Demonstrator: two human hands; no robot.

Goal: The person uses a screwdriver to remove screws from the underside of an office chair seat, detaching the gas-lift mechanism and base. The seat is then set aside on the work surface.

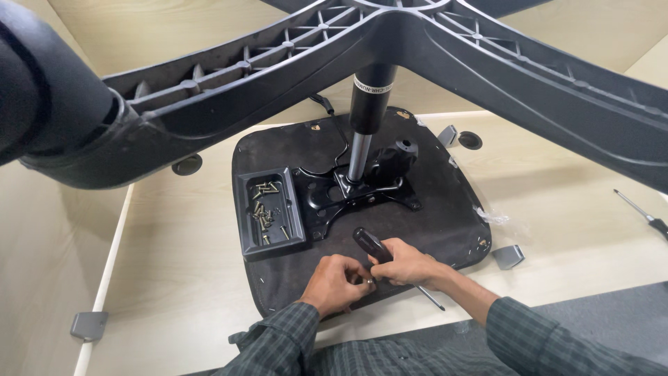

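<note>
Screwdriver point(376, 251) (one) in right hand point(410, 264).

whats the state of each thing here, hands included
left hand: pinched on something small, too small to tell
right hand: closed round the screwdriver
screwdriver: held, shaft pointing down-right
seat: upside down on the table
tray: holds loose screws
chair base: mounted, legs up

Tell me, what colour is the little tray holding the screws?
The tray is black, seen in the head view.
</note>
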